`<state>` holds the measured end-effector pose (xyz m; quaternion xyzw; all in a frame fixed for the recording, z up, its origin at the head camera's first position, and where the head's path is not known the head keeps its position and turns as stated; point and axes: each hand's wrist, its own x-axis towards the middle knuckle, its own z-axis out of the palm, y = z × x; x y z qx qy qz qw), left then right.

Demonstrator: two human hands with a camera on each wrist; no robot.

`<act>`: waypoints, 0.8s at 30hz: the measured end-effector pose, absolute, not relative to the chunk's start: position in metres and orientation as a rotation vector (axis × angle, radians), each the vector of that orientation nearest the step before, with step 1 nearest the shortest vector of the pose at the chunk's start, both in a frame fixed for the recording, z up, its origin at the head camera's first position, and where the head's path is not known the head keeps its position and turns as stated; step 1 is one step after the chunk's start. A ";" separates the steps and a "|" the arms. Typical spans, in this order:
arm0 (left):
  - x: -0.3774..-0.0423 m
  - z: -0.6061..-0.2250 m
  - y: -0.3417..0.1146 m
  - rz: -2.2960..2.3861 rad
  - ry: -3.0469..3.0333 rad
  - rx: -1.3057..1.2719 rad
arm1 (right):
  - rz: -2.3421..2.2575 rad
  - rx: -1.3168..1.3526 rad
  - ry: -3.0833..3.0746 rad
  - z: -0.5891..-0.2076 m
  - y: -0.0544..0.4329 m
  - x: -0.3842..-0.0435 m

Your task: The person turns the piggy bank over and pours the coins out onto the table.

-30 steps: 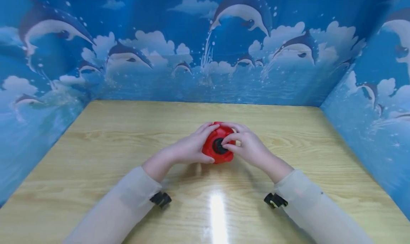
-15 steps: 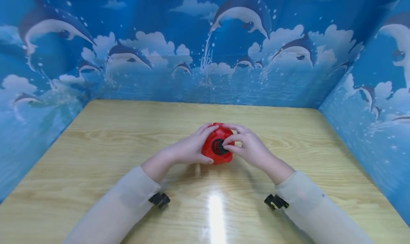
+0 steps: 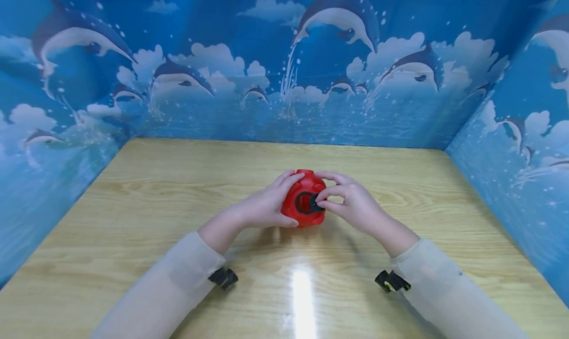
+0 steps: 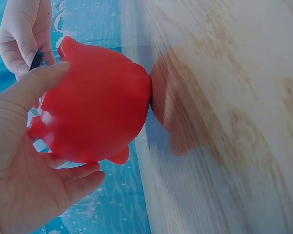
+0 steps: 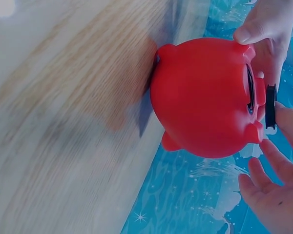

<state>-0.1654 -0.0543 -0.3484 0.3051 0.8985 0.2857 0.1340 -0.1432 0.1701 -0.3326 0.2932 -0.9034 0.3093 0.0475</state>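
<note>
A red piggy bank (image 3: 308, 220) rests belly-up on the table, its stubby feet pointing upward. My left hand (image 3: 265, 206) holds it from the left, thumb on the near side and fingers curved around the far side. Between thumb and forefinger my right hand (image 3: 355, 206) pinches a round black stopper (image 5: 270, 107). The right wrist view has the stopper just above the belly, apart from the dark-rimmed hole (image 5: 250, 87). From above, red shows inside that hole. In the left wrist view the round red body (image 4: 97, 102) touches the table, and only the stopper's edge is visible.
The light wood-grain table (image 3: 186, 181) is glossy, with a bright light reflection near its front. Blue dolphin-printed cloth (image 3: 200, 116) stands along the back and both sides. Small black devices (image 3: 223, 277) sit at both sleeve cuffs.
The right hand has drawn the black stopper out of the belly hole and moved it slightly right, so the hole now shows. The left hand and piggy bank have stayed in place.
</note>
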 end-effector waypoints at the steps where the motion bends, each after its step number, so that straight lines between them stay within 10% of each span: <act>1: -0.165 -0.348 -0.054 0.824 2.608 0.881 | 0.945 0.895 -2.755 -0.332 0.171 -0.143; 24: -0.165 -0.350 -0.056 0.849 2.610 0.870 | 0.960 0.861 -2.764 -0.332 0.186 -0.139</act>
